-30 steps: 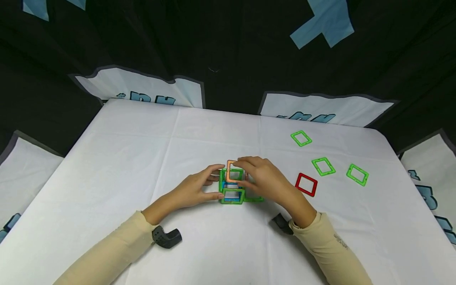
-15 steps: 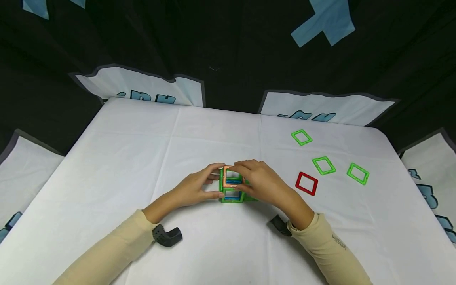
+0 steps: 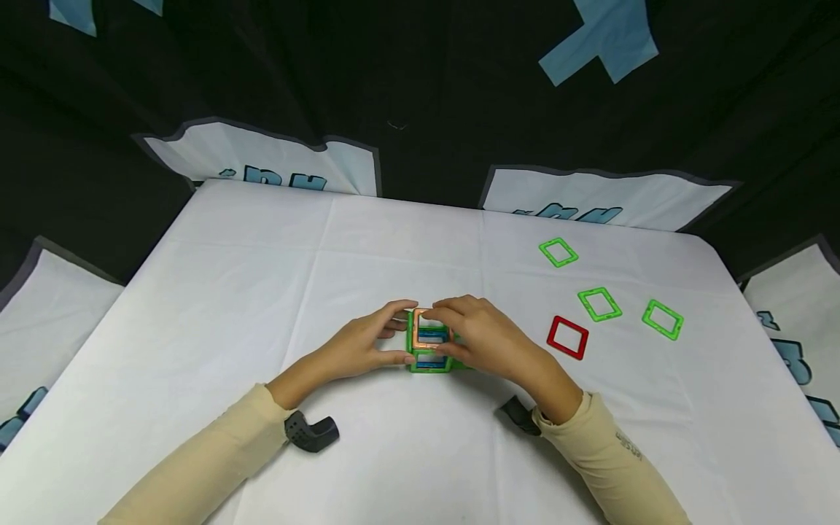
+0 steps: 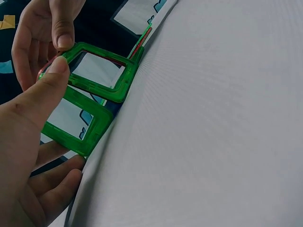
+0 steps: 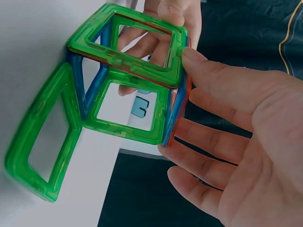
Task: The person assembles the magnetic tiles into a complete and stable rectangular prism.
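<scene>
A small cube of square magnetic tiles stands mid-table in the head view, with green tiles (image 3: 429, 370) and blue tiles (image 5: 75, 82) as walls. Over its top lies an orange magnetic tile (image 3: 416, 329). My right hand (image 3: 495, 339) holds this tile by its right side, thumb near, fingers far. My left hand (image 3: 354, 348) steadies the cube from the left, thumb on the front green tile's corner and fingers at the back left. One more green tile (image 5: 66, 175) leans out from the cube's base in the right wrist view. Hands partly cover the cube's sides.
On the white tablecloth (image 3: 367, 452), to the right, lie a red tile (image 3: 556, 333) and three loose green tiles, the nearest to it a green tile (image 3: 619, 312). A dark curtain (image 3: 420, 95) hangs behind the table's far edge.
My right hand has brought the orange tile left and down onto the cube's top. The left hand has stayed at the cube, and the loose tiles lie as before.
</scene>
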`<move>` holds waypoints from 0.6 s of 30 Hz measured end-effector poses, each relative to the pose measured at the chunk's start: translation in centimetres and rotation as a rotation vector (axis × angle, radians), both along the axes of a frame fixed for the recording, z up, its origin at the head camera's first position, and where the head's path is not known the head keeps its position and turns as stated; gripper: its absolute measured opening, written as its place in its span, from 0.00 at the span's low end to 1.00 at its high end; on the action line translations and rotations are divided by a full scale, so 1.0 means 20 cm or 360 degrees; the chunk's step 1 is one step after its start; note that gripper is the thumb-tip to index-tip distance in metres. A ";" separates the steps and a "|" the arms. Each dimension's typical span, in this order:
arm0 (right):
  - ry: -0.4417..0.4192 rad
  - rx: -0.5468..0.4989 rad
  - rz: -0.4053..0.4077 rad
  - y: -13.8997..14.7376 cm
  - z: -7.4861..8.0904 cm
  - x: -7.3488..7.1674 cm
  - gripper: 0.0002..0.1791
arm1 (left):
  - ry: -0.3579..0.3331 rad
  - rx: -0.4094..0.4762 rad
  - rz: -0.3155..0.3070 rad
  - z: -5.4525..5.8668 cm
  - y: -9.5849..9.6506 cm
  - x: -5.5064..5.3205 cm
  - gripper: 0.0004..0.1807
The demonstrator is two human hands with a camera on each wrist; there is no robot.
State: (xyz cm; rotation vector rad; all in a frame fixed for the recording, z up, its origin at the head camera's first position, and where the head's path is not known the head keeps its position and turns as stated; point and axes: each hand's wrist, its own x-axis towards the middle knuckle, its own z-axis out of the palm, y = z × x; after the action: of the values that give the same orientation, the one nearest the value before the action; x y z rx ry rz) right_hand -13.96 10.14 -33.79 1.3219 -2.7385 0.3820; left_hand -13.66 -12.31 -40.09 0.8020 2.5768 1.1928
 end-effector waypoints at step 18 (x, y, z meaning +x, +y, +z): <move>-0.0151 0.0029 0.0007 0.01 0.01 -0.01 0.23 | 0.0071 -0.0048 -0.0023 -0.01 0.00 0.00 0.42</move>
State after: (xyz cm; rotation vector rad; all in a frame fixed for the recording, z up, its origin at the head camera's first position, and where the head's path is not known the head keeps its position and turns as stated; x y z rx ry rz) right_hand -14.12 10.44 -33.66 1.3478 -2.8227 0.4324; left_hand -13.75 -12.28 -40.26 0.8485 2.6134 1.1416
